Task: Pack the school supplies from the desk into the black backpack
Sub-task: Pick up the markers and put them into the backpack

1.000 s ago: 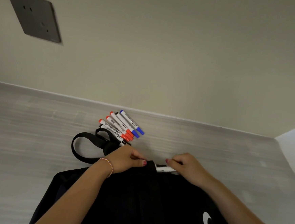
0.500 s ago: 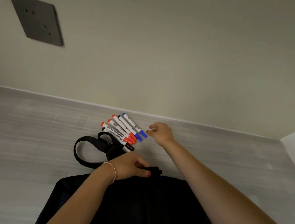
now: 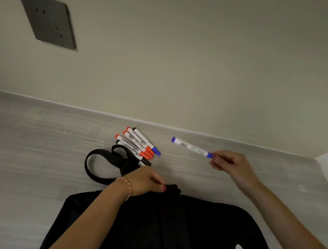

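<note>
A blue-capped marker (image 3: 191,147), lifted since a moment ago from the pile of markers (image 3: 138,145) on the bench (image 3: 29,153), is pinched right of centre by the right hand (image 3: 232,165), while the backpack (image 3: 170,229) opening is gripped by the left hand (image 3: 145,181), ready for insertion.

The light is dim and even, soft from above, with a greenish cast on the wall (image 3: 184,57). The backpack (image 3: 170,233) reads as a near-featureless black mass, and only faint shadows sit under the markers (image 3: 138,145). The wide lens bends the desk (image 3: 29,153) edge, and the socket (image 3: 47,20) looks slightly smeared.
</note>
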